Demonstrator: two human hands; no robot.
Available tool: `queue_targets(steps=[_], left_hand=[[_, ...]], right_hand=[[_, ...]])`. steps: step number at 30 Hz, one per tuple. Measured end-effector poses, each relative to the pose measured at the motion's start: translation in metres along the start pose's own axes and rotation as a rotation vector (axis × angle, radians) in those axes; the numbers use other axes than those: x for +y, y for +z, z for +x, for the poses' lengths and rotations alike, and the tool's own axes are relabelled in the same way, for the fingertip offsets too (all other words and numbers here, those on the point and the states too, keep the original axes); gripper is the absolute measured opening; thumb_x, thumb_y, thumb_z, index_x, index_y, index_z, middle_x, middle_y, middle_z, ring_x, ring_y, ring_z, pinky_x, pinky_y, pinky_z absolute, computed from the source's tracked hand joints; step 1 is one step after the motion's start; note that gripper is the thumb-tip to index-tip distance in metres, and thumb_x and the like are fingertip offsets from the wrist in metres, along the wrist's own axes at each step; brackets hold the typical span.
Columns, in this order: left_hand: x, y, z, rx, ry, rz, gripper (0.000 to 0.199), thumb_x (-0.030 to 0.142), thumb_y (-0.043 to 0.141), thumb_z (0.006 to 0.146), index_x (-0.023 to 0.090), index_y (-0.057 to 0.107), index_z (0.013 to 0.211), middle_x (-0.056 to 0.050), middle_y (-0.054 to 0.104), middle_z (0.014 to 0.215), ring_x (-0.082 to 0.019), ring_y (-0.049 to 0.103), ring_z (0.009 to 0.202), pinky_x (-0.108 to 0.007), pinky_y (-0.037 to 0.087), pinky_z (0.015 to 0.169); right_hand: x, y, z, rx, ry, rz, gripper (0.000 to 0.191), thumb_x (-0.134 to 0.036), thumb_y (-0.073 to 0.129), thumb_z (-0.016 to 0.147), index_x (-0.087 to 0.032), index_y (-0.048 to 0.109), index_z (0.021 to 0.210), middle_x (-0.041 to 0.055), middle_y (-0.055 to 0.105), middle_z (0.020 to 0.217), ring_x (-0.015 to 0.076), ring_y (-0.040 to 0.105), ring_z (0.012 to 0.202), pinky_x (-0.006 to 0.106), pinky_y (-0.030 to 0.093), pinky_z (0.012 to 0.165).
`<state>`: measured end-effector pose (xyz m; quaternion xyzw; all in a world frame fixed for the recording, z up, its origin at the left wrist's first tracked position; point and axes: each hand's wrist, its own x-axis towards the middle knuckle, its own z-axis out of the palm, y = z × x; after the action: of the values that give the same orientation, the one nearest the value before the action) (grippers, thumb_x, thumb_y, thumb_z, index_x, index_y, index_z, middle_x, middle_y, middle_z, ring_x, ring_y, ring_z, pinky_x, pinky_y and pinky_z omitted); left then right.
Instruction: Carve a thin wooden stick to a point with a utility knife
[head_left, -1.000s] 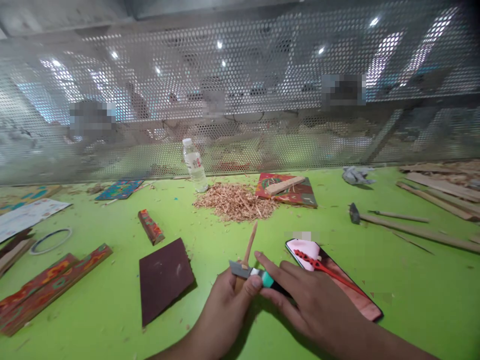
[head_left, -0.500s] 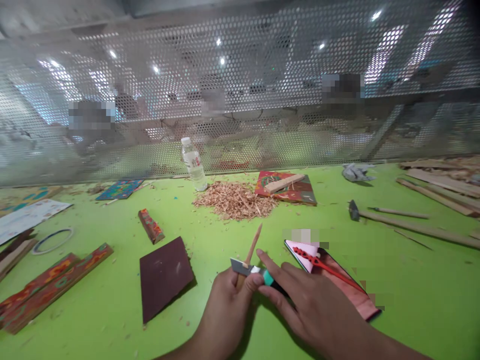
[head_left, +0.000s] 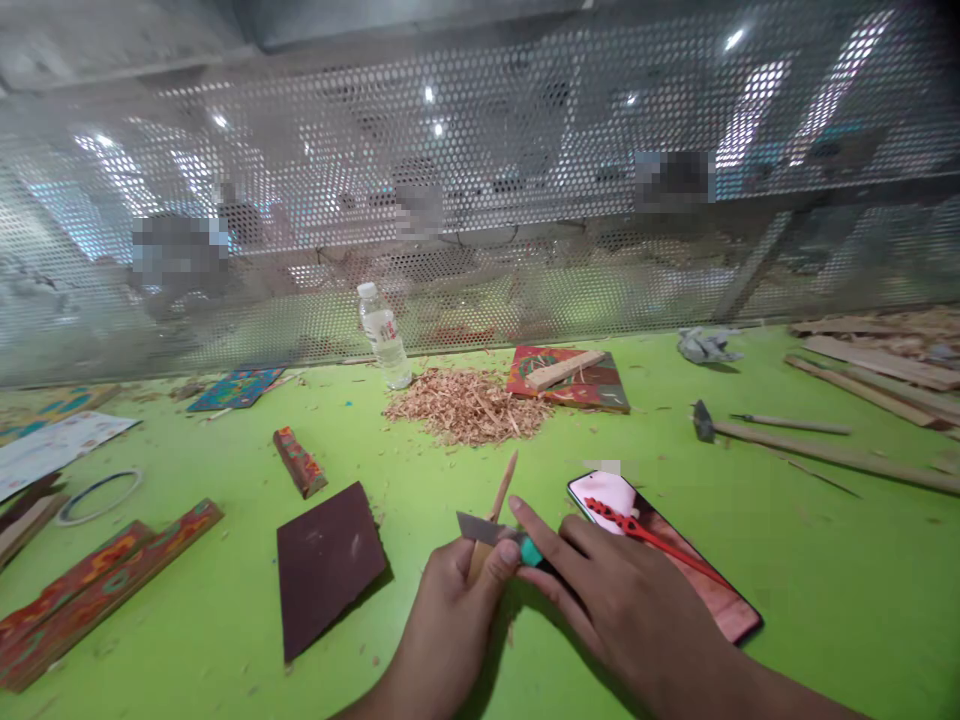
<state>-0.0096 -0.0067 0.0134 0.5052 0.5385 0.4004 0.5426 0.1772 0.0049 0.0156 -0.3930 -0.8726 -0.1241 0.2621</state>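
Low in the middle of the head view, my left hand [head_left: 459,600] is closed around a slim wooden stick [head_left: 505,484] whose tapered end points up and away. My right hand [head_left: 611,585] grips a utility knife [head_left: 531,551] with a green and black handle. Its grey blade [head_left: 480,528] lies across the stick, and my left thumb presses near the blade's base. Part of the knife handle is hidden under my right fingers. Just beyond the right hand lies a phone [head_left: 720,598] showing a picture of a red carved hairpin-like piece.
Dark sandpaper [head_left: 330,565] lies left of my hands. A pile of wood shavings [head_left: 471,405], a water bottle [head_left: 385,338] and a painted board [head_left: 611,385] stand farther back. A hammer [head_left: 810,447] lies right, painted wood strips [head_left: 112,590] left. A perforated metal screen [head_left: 480,250] borders the table.
The blade has tilted slightly and sits a little differently against the stick. Both hands keep their holds, and the view has shifted slightly.
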Motion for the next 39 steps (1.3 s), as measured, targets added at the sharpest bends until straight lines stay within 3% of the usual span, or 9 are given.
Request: queue_targets(steps=[11, 17, 20, 23, 25, 29, 31, 35, 39], left_hand=[[-0.004, -0.007, -0.002, -0.099, -0.024, 0.001, 0.054, 0.068, 0.060, 0.095, 0.024, 0.042, 0.071, 0.009, 0.036, 0.059, -0.009, 0.029, 0.053, -0.025, 0.023, 0.050], [-0.005, -0.006, -0.004, -0.149, 0.037, -0.031, 0.050, 0.066, 0.056, 0.099, 0.023, 0.045, 0.076, 0.008, 0.036, 0.066, -0.010, 0.031, 0.060, -0.024, 0.026, 0.052], [-0.006, -0.004, -0.005, -0.186, 0.035, -0.064, 0.046, 0.062, 0.055, 0.101, 0.022, 0.049, 0.080, 0.009, 0.039, 0.060, -0.009, 0.035, 0.053, -0.023, 0.027, 0.049], [-0.007, -0.002, -0.006, -0.230, 0.020, -0.127, 0.041, 0.060, 0.056, 0.102, 0.020, 0.056, 0.093, 0.007, 0.052, 0.064, -0.009, 0.043, 0.048, -0.024, 0.031, 0.046], [-0.007, -0.002, -0.006, -0.248, 0.023, -0.160, 0.038, 0.057, 0.057, 0.102, 0.019, 0.057, 0.098, 0.005, 0.055, 0.072, -0.009, 0.044, 0.051, -0.024, 0.033, 0.048], [-0.010, -0.006, -0.007, -0.243, 0.089, -0.146, 0.042, 0.058, 0.055, 0.104, 0.021, 0.052, 0.086, 0.007, 0.041, 0.071, -0.011, 0.035, 0.063, -0.025, 0.032, 0.058], [-0.010, -0.009, -0.006, -0.236, 0.115, -0.133, 0.044, 0.060, 0.058, 0.101, 0.020, 0.052, 0.084, 0.006, 0.039, 0.074, -0.012, 0.034, 0.068, -0.026, 0.033, 0.062], [-0.007, -0.010, -0.004, -0.266, 0.060, -0.219, 0.047, 0.062, 0.071, 0.092, 0.017, 0.061, 0.099, 0.003, 0.049, 0.084, -0.014, 0.040, 0.075, -0.027, 0.035, 0.069], [-0.003, -0.009, -0.004, -0.318, 0.044, -0.280, 0.046, 0.060, 0.076, 0.089, 0.018, 0.058, 0.088, 0.002, 0.050, 0.081, -0.014, 0.042, 0.076, -0.028, 0.035, 0.072]], right_hand=[[0.028, -0.010, 0.006, 0.033, 0.203, 0.225, 0.048, -0.043, 0.041, 0.114, -0.020, 0.046, 0.155, 0.0064, 0.075, 0.099, 0.0215, 0.073, 0.076, 0.030, 0.054, 0.058], [0.031, -0.012, 0.006, -0.036, 0.146, 0.224, 0.045, -0.042, 0.039, 0.113, -0.019, 0.048, 0.151, 0.0082, 0.077, 0.101, 0.0246, 0.077, 0.082, 0.033, 0.058, 0.061], [0.033, -0.013, 0.004, -0.089, 0.121, 0.253, 0.047, -0.042, 0.038, 0.114, -0.020, 0.043, 0.155, 0.0098, 0.079, 0.110, 0.0247, 0.078, 0.087, 0.035, 0.060, 0.065], [0.033, -0.013, 0.002, -0.110, 0.119, 0.273, 0.046, -0.044, 0.040, 0.113, -0.018, 0.046, 0.151, 0.0129, 0.078, 0.118, 0.0258, 0.079, 0.093, 0.036, 0.061, 0.069], [0.033, -0.013, 0.001, -0.117, 0.129, 0.281, 0.042, -0.047, 0.042, 0.112, -0.017, 0.052, 0.140, 0.0129, 0.079, 0.113, 0.0267, 0.078, 0.092, 0.036, 0.060, 0.069], [0.032, -0.012, 0.002, -0.172, 0.126, 0.284, 0.037, -0.049, 0.041, 0.112, -0.020, 0.061, 0.122, 0.0096, 0.078, 0.097, 0.0260, 0.075, 0.080, 0.036, 0.056, 0.065], [0.032, -0.010, 0.002, -0.201, 0.105, 0.285, 0.039, -0.051, 0.040, 0.112, -0.020, 0.062, 0.122, 0.0094, 0.078, 0.096, 0.0251, 0.075, 0.079, 0.035, 0.056, 0.065], [0.030, -0.011, 0.002, -0.239, 0.012, 0.288, 0.046, -0.054, 0.039, 0.112, -0.019, 0.064, 0.130, 0.0103, 0.079, 0.103, 0.0242, 0.076, 0.081, 0.034, 0.056, 0.064], [0.027, -0.015, 0.000, -0.273, -0.043, 0.293, 0.050, -0.054, 0.039, 0.112, -0.018, 0.067, 0.131, 0.0098, 0.081, 0.102, 0.0227, 0.078, 0.084, 0.032, 0.059, 0.067]])
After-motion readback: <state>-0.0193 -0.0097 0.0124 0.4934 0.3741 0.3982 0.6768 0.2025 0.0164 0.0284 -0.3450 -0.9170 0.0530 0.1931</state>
